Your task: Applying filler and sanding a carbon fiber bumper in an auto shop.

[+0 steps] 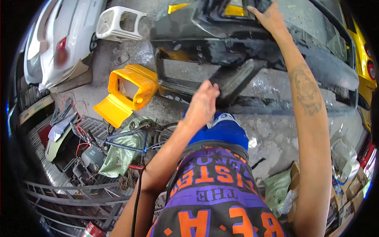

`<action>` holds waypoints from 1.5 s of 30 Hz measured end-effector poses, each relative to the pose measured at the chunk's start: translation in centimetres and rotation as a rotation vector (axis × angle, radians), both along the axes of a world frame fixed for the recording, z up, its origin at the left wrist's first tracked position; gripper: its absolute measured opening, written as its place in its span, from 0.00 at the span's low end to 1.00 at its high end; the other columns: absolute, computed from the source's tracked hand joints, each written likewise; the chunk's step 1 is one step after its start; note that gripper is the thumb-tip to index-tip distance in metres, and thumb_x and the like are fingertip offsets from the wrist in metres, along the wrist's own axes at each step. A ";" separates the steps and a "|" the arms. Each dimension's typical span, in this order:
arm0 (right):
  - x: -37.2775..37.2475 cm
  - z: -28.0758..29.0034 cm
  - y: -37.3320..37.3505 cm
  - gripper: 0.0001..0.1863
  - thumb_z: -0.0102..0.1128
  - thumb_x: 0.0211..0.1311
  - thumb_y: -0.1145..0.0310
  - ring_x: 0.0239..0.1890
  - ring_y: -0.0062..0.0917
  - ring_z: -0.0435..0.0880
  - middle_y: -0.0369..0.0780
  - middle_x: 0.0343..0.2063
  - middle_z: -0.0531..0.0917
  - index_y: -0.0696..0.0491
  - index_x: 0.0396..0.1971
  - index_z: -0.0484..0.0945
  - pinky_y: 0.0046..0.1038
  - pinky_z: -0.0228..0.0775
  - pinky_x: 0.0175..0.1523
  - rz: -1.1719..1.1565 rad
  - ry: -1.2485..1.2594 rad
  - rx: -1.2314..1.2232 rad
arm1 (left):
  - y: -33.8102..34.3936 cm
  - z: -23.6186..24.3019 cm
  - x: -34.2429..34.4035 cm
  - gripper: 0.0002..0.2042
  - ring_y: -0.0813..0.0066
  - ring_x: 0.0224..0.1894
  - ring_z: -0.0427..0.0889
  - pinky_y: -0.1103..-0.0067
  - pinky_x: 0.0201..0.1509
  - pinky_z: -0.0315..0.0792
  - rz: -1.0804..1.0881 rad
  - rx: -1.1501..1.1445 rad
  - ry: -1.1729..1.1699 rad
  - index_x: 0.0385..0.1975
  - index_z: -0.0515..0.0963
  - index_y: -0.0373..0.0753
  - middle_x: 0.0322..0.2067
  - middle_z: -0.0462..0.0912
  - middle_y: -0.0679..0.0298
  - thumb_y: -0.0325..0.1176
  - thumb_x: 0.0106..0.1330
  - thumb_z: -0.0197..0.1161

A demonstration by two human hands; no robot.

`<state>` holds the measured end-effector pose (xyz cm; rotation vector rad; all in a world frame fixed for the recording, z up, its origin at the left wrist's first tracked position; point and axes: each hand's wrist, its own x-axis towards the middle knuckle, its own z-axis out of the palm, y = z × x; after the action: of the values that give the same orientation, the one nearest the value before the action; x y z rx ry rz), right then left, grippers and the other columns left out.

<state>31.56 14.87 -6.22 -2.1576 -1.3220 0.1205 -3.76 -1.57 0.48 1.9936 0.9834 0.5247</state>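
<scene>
The left hand [204, 103] is half-curled at a black piece [241, 82], its hold unclear; the right hand [269, 17], thumb spread, rests on the bumper [237, 49] — right of the yellow bin [148, 85]. Uneven pressure could skid the bumper.

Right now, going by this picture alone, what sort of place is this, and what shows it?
Probably a vehicle repair or bodywork shop: a large black bumper-like part, white car bodywork at left and yellow car bodywork at right suggest it.
</scene>
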 end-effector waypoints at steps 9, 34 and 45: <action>1.2 1.4 -0.4 0.57 0.72 0.49 0.29 0.48 0.57 0.86 0.63 0.41 0.85 0.70 0.56 0.67 0.44 0.77 0.56 0.080 -0.018 -0.177 | -1.7 -0.1 1.0 0.04 0.44 0.35 0.77 0.61 0.41 0.73 0.084 -0.082 -0.052 0.36 0.79 0.27 0.33 0.73 0.45 0.18 0.66 0.58; -1.9 4.6 -0.3 0.56 0.75 0.53 0.37 0.58 0.63 0.79 0.71 0.50 0.80 0.76 0.59 0.62 0.48 0.73 0.63 0.093 0.125 -0.230 | -0.9 -1.0 0.8 0.04 0.42 0.35 0.76 0.62 0.40 0.72 0.190 -0.031 0.029 0.38 0.78 0.27 0.33 0.70 0.47 0.16 0.67 0.57; -1.6 4.4 -0.8 0.54 0.75 0.54 0.37 0.55 0.63 0.81 0.70 0.46 0.81 0.74 0.57 0.63 0.48 0.75 0.60 0.081 0.097 -0.203 | -1.3 -0.5 1.1 0.06 0.45 0.35 0.78 0.62 0.40 0.72 0.203 -0.002 0.001 0.37 0.80 0.27 0.30 0.74 0.47 0.22 0.72 0.57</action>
<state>29.98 14.08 -1.79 -2.2333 -1.3921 0.4027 -2.65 -2.88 -0.05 1.9031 1.1939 0.6321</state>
